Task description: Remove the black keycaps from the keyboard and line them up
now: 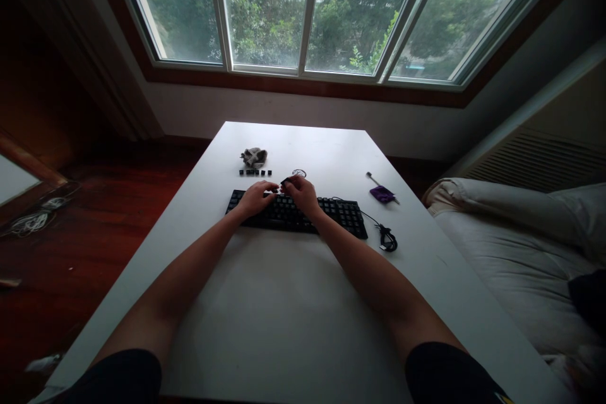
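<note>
A black keyboard (pixel 338 213) lies across the middle of the white table (pixel 284 315). My left hand (pixel 255 197) rests on the keyboard's far left part, fingers curled, fingertips pinched at its back edge. My right hand (pixel 302 194) is closed around a small dark object (pixel 285 182) above the keyboard's back edge, touching the left fingertips. What that object is I cannot make out. A short row of loose black keycaps (pixel 255 172) sits just beyond the hands.
A crumpled grey cloth (pixel 254 156) lies behind the keycaps. A thin wire loop (pixel 299 173) is beside it. A purple item with a small tool (pixel 381 194) lies at the right. The keyboard's coiled cable (pixel 387 238) lies right of it. A bed (pixel 511 246) borders the table's right side.
</note>
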Demonstrator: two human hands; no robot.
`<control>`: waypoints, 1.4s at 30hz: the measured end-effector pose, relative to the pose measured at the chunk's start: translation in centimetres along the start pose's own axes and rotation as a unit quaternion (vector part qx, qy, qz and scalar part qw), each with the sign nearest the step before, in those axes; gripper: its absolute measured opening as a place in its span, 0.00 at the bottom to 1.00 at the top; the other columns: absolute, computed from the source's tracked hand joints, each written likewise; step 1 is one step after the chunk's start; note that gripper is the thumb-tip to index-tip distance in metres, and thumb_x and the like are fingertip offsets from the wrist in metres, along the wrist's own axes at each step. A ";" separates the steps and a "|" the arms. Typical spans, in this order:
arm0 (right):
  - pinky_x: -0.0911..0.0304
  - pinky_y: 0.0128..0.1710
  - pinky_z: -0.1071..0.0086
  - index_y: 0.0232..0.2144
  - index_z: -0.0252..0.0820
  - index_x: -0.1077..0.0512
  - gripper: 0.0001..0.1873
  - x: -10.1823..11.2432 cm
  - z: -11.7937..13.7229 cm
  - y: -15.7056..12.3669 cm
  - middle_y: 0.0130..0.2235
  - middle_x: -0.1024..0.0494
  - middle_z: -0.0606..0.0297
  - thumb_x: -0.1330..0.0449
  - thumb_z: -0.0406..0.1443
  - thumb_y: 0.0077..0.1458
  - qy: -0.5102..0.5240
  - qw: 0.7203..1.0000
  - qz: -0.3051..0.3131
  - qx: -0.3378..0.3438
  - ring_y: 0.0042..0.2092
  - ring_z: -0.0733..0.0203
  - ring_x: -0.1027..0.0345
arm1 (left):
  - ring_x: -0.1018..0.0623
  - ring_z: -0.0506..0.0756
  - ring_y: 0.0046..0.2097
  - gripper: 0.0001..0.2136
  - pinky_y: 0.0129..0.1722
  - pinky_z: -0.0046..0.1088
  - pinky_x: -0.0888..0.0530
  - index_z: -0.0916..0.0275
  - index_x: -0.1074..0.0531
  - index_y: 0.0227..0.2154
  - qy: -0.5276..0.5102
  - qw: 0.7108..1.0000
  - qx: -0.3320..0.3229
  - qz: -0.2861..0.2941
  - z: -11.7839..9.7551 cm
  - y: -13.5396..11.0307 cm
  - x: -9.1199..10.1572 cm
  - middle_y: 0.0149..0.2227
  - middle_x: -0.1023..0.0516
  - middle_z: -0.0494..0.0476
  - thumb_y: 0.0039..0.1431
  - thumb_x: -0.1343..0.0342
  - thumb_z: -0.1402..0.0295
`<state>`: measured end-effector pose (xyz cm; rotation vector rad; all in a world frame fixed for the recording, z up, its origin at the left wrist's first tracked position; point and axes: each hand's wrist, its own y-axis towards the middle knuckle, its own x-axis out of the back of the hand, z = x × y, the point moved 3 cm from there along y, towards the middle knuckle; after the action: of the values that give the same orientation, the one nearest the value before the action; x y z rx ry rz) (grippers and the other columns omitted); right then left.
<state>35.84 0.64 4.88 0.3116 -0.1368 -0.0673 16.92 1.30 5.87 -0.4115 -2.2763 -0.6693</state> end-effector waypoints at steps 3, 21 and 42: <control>0.23 0.40 0.60 0.39 0.46 0.28 0.12 0.2 0.3 -0.1 0.32 0.17 0.66 0.37 0.46 0.57 0.013 1.000 0.003 0.010 0.35 0.55 0.19 | 0.21 0.57 0.45 0.15 0.48 0.36 0.26 0.58 0.23 0.51 -0.098 0.995 0.016 -0.001 -0.1 0.3 -0.1 0.46 0.18 0.57 0.62 0.42 0.65; 0.25 0.40 0.65 0.40 0.42 0.26 0.18 1.2 0.6 -0.6 0.37 0.18 0.63 0.36 0.49 0.55 0.075 0.991 0.110 0.011 0.40 0.57 0.21 | 0.20 0.57 0.43 0.15 0.46 0.33 0.25 0.59 0.21 0.47 -0.088 0.993 0.066 0.047 -0.6 0.4 0.5 0.42 0.16 0.56 0.61 0.43 0.62; 0.24 0.42 0.62 0.41 0.42 0.25 0.17 2.8 2.7 -0.8 0.38 0.18 0.62 0.34 0.48 0.56 0.095 0.981 0.168 0.021 0.41 0.56 0.20 | 0.20 0.54 0.35 0.17 0.39 0.31 0.24 0.65 0.23 0.47 -0.277 0.942 0.137 0.134 -2.5 0.2 0.6 0.32 0.18 0.58 0.66 0.53 0.63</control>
<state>38.20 -1.17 7.48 0.3324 0.0011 0.2996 17.95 0.08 7.84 -0.8369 -2.7122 -0.0882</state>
